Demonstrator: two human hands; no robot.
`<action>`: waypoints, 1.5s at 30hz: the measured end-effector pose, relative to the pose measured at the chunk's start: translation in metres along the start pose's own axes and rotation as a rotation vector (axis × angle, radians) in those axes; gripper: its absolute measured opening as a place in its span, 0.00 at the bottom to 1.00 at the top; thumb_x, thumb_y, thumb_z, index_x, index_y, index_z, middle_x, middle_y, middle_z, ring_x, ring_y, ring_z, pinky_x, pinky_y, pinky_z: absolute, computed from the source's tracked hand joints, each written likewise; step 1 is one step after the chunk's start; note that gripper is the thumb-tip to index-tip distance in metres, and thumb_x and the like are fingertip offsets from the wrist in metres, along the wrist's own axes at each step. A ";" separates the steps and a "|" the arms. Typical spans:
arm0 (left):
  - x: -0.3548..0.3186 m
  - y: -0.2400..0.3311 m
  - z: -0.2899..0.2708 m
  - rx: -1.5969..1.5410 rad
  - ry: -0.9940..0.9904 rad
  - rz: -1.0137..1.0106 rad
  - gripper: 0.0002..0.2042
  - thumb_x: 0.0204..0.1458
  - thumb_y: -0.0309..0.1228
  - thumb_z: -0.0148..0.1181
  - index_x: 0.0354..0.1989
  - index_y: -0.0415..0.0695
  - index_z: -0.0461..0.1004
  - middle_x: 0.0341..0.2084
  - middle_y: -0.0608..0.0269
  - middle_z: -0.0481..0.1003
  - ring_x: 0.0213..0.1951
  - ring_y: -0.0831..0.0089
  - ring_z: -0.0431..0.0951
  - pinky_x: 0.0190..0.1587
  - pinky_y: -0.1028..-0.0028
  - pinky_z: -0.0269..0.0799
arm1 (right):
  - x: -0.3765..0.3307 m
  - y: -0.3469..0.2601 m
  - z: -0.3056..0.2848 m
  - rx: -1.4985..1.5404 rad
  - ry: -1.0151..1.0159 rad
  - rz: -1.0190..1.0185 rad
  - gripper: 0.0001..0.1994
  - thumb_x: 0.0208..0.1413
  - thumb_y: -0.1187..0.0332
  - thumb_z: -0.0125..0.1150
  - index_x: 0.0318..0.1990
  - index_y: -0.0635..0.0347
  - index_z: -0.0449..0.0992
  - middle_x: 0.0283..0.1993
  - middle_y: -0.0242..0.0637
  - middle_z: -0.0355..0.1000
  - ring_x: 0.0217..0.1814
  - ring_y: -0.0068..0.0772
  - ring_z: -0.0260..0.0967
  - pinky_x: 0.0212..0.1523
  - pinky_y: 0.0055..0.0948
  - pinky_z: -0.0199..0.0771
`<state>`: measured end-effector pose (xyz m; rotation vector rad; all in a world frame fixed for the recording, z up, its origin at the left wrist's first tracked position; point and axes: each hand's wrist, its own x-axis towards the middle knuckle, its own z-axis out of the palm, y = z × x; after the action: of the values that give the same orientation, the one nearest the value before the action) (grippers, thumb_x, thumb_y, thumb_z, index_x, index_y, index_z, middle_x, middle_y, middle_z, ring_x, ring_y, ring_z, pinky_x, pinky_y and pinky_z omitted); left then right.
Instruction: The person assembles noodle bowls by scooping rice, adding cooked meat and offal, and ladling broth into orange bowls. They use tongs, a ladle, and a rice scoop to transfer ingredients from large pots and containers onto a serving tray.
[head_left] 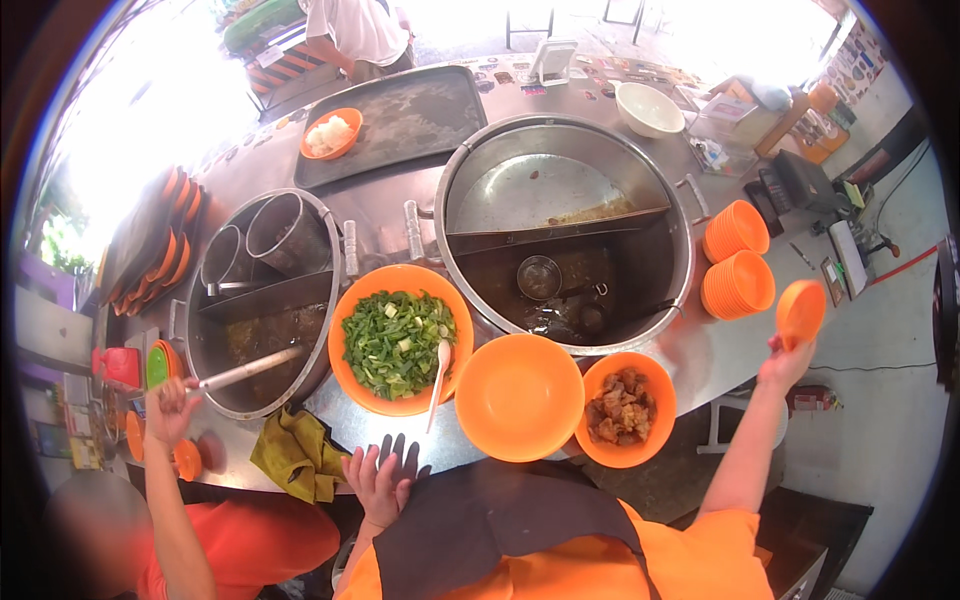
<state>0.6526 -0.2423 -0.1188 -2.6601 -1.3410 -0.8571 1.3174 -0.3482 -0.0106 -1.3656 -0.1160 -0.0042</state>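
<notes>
My right hand (783, 362) is raised out to the right of the counter and grips a small orange bowl (801, 311), tilted on edge. My left hand (380, 487) rests at the steel counter's (380, 225) near edge with fingers spread, holding nothing. Just beyond it stands a large orange bowl of chopped green onions (398, 340) with a white spoon (439, 372) leaning in it. To its right sit an empty orange bowl (520, 396) and an orange bowl of fried meat pieces (621, 408).
A big divided steel pot (565, 230) holds dark broth and a ladle. A co-worker's hand (170, 405) at the left holds a ladle handle in a smaller pot (262, 300). Stacked orange bowls (738, 262) stand right. A yellow-green cloth (298, 452) lies near.
</notes>
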 end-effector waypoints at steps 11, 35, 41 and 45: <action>0.004 0.000 0.019 0.005 -0.053 -0.007 0.22 0.61 0.50 0.46 0.53 0.46 0.71 0.59 0.53 0.67 0.64 0.49 0.60 0.68 0.47 0.43 | -0.048 0.103 -0.037 0.066 0.215 0.105 0.24 0.54 0.58 0.47 0.57 0.58 0.64 0.57 0.41 0.65 0.53 0.36 0.67 0.42 0.38 0.72; 0.006 -0.002 0.018 -0.001 -0.122 -0.023 0.20 0.57 0.49 0.53 0.51 0.49 0.74 0.58 0.57 0.69 0.63 0.52 0.62 0.68 0.47 0.42 | -0.056 0.121 -0.019 -0.262 0.336 -0.274 0.24 0.65 0.57 0.45 0.58 0.70 0.61 0.57 0.49 0.63 0.58 0.41 0.64 0.60 0.37 0.64; 0.005 -0.002 0.018 0.014 -0.126 -0.022 0.20 0.57 0.49 0.53 0.51 0.49 0.74 0.58 0.57 0.69 0.63 0.52 0.62 0.68 0.47 0.41 | -0.055 0.071 -0.010 0.176 0.322 0.046 0.22 0.63 0.54 0.44 0.53 0.63 0.68 0.46 0.39 0.70 0.43 0.33 0.70 0.43 0.30 0.71; 0.003 -0.001 0.019 0.014 -0.117 -0.031 0.20 0.57 0.49 0.52 0.51 0.49 0.74 0.58 0.56 0.69 0.63 0.52 0.62 0.68 0.47 0.41 | -0.059 0.049 -0.013 0.439 0.356 0.163 0.20 0.63 0.53 0.43 0.49 0.59 0.72 0.41 0.36 0.73 0.34 0.27 0.69 0.33 0.24 0.69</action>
<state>0.6619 -0.2336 -0.1336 -2.7242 -1.4102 -0.7012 1.2628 -0.3547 -0.0663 -0.9149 0.2805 -0.0808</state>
